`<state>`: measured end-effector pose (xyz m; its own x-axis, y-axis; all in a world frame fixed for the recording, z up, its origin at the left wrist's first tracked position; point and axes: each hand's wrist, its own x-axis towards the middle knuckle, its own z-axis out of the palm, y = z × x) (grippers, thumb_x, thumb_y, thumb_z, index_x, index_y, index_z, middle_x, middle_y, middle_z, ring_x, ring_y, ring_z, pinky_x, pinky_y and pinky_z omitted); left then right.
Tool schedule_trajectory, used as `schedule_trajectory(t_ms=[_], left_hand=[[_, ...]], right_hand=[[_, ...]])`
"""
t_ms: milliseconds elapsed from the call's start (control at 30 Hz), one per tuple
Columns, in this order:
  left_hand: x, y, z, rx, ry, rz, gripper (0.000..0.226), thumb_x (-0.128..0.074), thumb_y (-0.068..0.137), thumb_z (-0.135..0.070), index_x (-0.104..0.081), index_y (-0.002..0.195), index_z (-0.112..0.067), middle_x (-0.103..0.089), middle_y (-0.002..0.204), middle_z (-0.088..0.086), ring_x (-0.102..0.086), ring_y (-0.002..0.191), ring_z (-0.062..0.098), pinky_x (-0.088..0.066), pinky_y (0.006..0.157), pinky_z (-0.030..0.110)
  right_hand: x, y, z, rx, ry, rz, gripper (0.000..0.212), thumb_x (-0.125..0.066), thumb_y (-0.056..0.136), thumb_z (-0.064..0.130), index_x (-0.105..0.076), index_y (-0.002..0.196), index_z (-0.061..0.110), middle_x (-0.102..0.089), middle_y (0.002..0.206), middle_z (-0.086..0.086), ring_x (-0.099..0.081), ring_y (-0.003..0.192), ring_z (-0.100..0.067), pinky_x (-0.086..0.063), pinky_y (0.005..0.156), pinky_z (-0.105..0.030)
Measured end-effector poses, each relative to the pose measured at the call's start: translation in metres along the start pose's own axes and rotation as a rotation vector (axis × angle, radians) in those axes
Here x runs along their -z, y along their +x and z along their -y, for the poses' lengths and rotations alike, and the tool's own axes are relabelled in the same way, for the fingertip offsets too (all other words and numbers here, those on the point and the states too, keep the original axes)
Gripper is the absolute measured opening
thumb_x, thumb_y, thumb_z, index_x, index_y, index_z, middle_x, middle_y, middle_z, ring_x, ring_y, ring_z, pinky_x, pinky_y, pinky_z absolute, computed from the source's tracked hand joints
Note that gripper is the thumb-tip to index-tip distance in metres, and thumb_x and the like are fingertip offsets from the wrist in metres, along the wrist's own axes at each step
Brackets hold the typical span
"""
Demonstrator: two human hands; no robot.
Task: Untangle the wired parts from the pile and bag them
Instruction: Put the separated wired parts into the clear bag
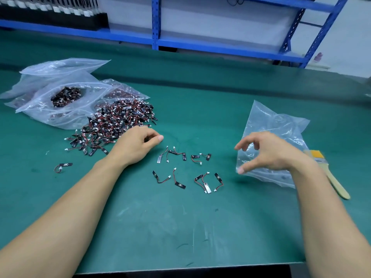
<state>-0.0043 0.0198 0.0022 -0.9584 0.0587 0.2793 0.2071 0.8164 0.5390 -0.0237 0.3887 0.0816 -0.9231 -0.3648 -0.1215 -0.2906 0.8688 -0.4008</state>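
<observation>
A wide green work mat [180, 227] covers the bench, scuffed with pale scratches near the front, and blue steel shelving [155, 23] runs along the back of the room with a grey-white wall behind it. At far left, a heap of crumpled clear plastic bags [60, 91] lies on the mat, one showing dark parts through its open mouth. Spilling from beside them is the tangled pile of small black parts with red wires and white plugs [116, 125]. The left hand [138, 145] rests at the pile's near edge, fingers curled loosely inward, thumb forward; nothing can be made out in its grip. Just beyond its fingertips, about ten separated wired parts [186, 169] lie scattered singly in the middle of the mat, and one stray wired part [63, 166] sits alone to the left. The right hand [267, 153] hovers half open, fingers arched, in front of an empty clear plastic bag [273, 127] standing crumpled on the mat; whether the thumb pinches the film cannot be told. A wooden-handled paintbrush with yellow bristles [329, 173] is partly hidden behind that wrist. The mat's front edge runs along the bottom, with plenty of bare green between it and the parts.
</observation>
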Motion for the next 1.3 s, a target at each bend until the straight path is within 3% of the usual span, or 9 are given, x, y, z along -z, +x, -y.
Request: schedule_trajectory(t_ms=[133,200,367,500,633,767,900,1067,1300], left_hand=[[-0.009,-0.011,-0.029,-0.063,0.082,0.201,0.080,-0.030,0.071,-0.092,-0.057,0.126,-0.041,-0.051,0.113,-0.018,-0.039,0.113,0.009,-0.030,0.097,0.033],[-0.020,-0.021,-0.046,-0.096,0.109,0.285,0.099,-0.026,0.059,-0.102,-0.043,0.139,-0.045,-0.044,0.131,-0.018,-0.029,0.127,0.007,-0.023,0.107,0.035],[-0.046,-0.035,-0.088,-0.244,0.072,0.343,0.118,-0.042,0.053,-0.102,-0.019,0.153,-0.043,-0.019,0.160,-0.018,-0.011,0.146,0.007,-0.009,0.122,0.035],[-0.066,-0.035,-0.109,-0.339,0.135,0.337,0.110,-0.049,0.064,-0.093,-0.023,0.155,-0.037,-0.020,0.160,-0.014,-0.014,0.146,0.009,-0.010,0.122,0.034],[-0.060,-0.025,-0.101,-0.341,0.038,0.253,0.055,-0.062,0.084,-0.065,-0.061,0.128,-0.032,-0.052,0.132,-0.013,-0.041,0.124,0.010,-0.033,0.110,0.034],[-0.045,-0.019,-0.089,-0.378,-0.034,0.160,0.014,-0.072,0.087,-0.032,-0.072,0.101,-0.027,-0.065,0.099,-0.012,-0.054,0.097,0.013,-0.045,0.092,0.040],[-0.032,-0.018,-0.070,-0.301,-0.084,0.033,0.036,-0.070,0.084,-0.050,-0.068,0.113,-0.029,-0.061,0.111,-0.013,-0.050,0.107,0.013,-0.041,0.099,0.041],[-0.027,-0.024,-0.059,-0.253,0.118,0.318,0.101,-0.051,0.058,-0.095,-0.036,0.146,-0.046,-0.036,0.143,-0.021,-0.026,0.134,0.005,-0.019,0.113,0.033],[-0.058,-0.024,-0.102,-0.518,0.189,0.427,0.078,-0.044,0.080,-0.084,-0.027,0.149,-0.051,-0.016,0.162,-0.013,-0.008,0.150,0.018,0.002,0.123,0.048]], right_hand=[[0.007,-0.015,-0.020,-0.177,-0.189,0.195,0.075,-0.098,0.054,0.025,-0.060,0.116,0.042,-0.053,0.104,0.017,-0.053,0.090,-0.005,-0.054,0.075,-0.029],[0.003,-0.018,-0.028,-0.188,-0.214,0.189,0.065,-0.091,0.066,0.014,-0.061,0.119,0.036,-0.056,0.100,0.015,-0.053,0.086,-0.006,-0.049,0.084,-0.028],[-0.003,-0.016,-0.027,-0.100,-0.008,0.065,0.028,-0.082,0.079,0.011,-0.072,0.093,0.033,-0.067,0.075,0.014,-0.058,0.065,-0.003,-0.050,0.064,-0.021],[-0.011,0.001,-0.005,-0.010,0.141,-0.090,0.017,-0.082,0.081,0.018,-0.073,0.080,0.032,-0.070,0.068,0.017,-0.060,0.058,0.001,-0.052,0.063,-0.023],[-0.019,0.027,0.013,0.026,0.174,-0.163,0.013,-0.079,0.084,0.024,-0.073,0.075,0.032,-0.072,0.068,0.017,-0.062,0.060,0.003,-0.049,0.065,-0.020],[-0.028,0.045,0.025,0.061,0.240,-0.197,0.015,-0.078,0.083,0.023,-0.074,0.071,0.030,-0.069,0.062,0.016,-0.057,0.055,0.003,-0.043,0.057,-0.014],[-0.037,0.048,0.022,0.092,0.334,-0.257,0.014,-0.077,0.082,0.014,-0.076,0.073,0.024,-0.063,0.057,0.016,-0.050,0.049,0.003,-0.038,0.053,-0.008],[-0.032,0.039,0.001,0.099,0.331,-0.314,0.018,-0.075,0.080,0.008,-0.075,0.072,0.025,-0.063,0.057,0.011,-0.052,0.052,-0.002,-0.043,0.059,-0.015],[-0.041,0.041,0.008,0.153,0.159,-0.334,0.012,-0.072,0.080,0.013,-0.075,0.077,0.023,-0.061,0.055,0.012,-0.053,0.054,0.000,-0.042,0.059,-0.017]])
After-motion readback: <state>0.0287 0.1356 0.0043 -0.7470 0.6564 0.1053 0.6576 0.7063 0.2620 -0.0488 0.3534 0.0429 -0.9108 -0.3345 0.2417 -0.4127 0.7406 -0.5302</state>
